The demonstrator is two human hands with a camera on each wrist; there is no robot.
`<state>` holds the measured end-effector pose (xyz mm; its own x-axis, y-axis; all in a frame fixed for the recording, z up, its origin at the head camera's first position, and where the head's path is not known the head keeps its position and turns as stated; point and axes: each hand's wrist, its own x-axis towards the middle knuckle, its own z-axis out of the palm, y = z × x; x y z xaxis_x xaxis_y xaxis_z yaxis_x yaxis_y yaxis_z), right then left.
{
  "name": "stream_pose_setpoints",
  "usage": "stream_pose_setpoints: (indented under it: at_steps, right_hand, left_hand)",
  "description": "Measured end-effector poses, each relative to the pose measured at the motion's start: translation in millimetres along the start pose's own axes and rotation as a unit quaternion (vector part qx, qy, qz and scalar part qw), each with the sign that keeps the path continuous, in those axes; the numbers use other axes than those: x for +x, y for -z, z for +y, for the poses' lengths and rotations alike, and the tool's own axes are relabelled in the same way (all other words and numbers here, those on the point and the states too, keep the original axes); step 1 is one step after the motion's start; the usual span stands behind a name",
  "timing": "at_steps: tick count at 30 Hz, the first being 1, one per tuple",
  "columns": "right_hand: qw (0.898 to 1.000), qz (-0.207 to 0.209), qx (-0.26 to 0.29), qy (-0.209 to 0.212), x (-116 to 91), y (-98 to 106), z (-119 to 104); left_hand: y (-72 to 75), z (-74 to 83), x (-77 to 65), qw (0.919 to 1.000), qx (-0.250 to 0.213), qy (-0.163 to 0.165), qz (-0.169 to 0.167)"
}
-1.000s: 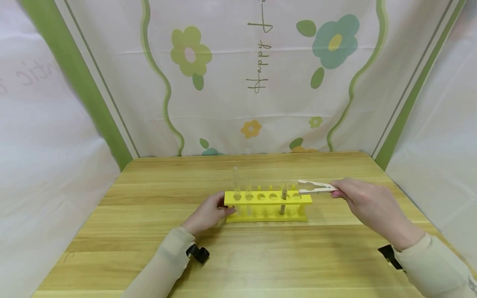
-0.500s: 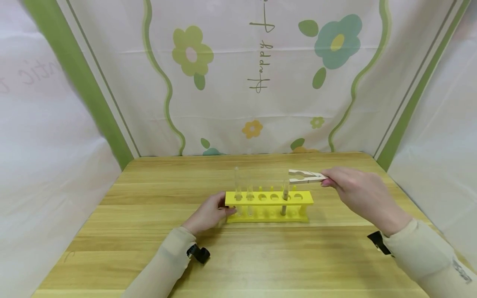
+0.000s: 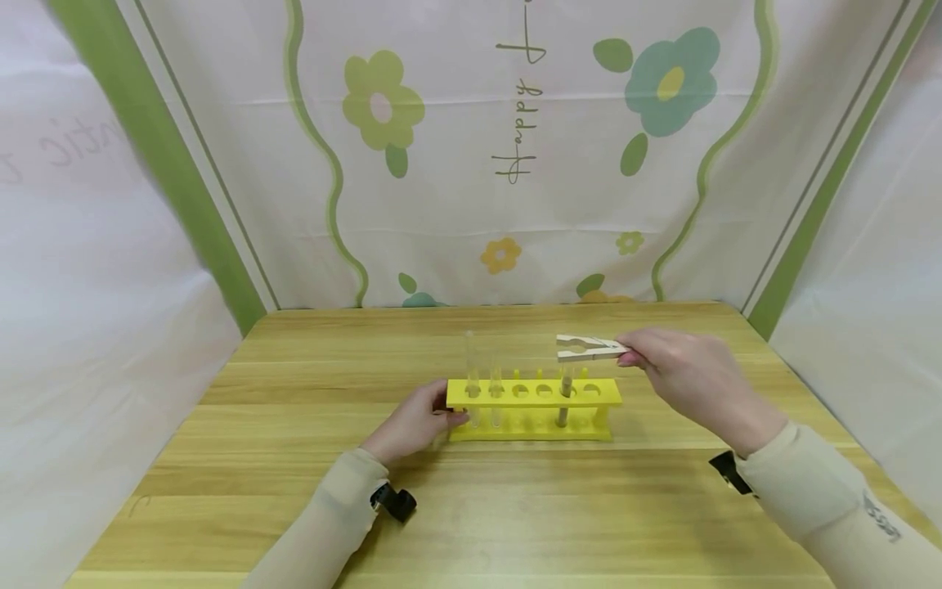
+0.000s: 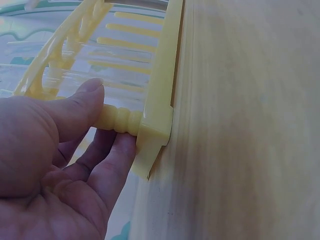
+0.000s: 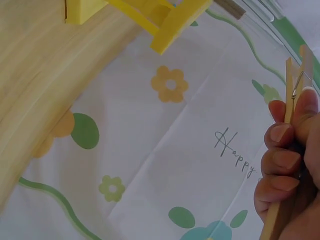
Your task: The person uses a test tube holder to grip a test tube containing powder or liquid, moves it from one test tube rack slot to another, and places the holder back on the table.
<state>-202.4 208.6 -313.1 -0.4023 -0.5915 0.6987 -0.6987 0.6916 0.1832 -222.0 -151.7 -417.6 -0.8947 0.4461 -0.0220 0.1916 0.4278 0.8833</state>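
Note:
A yellow test tube rack [image 3: 530, 402] stands on the wooden table, bearing two clear test tubes [image 3: 473, 364] in its left holes. Another test tube [image 3: 565, 386], with greyish-brown contents, stands upright towards the right. My left hand [image 3: 415, 425] holds the rack's left end; the left wrist view has thumb and fingers pinching its yellow post [image 4: 121, 119]. In my right hand [image 3: 684, 376] is a wooden test tube clamp [image 3: 585, 356], gripped by its handles. Its jaws are parted, level with the top of the filled tube. Whether they touch the glass I cannot tell.
A row of yellow pegs [image 3: 540, 373] rises along the rack's back edge. White curtains with printed flowers [image 3: 501, 255] hang behind and on both sides of the wooden table [image 3: 515, 507].
My right hand has brought the clamp leftwards and a little up, from beside the rack's right end to over the filled tube. The left hand keeps its hold on the rack.

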Motion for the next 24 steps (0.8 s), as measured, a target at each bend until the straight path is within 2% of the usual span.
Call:
stream_pose_setpoints:
  at_steps: [5, 8, 22, 24]
  right_hand:
    - [1.000, -0.015, 0.004, -0.007, -1, -5, 0]
    - [1.000, -0.019, 0.002, -0.009, -2, -8, 0]
    - [0.999, -0.046, 0.010, -0.024, -5, -15, -1]
    - [0.999, -0.045, 0.010, -0.023, -5, -15, -1]
  left_hand:
    - [1.0, 17.1, -7.6, 1.0000, 0.001, -0.003, -0.002]
    - [1.3, 19.1, -8.6, 1.0000, 0.003, -0.001, -0.003]
    - [1.3, 18.4, -8.5, 1.0000, -0.005, 0.000, -0.002]
    - [0.9, 12.1, -5.4, 1.0000, -0.003, -0.001, -0.001]
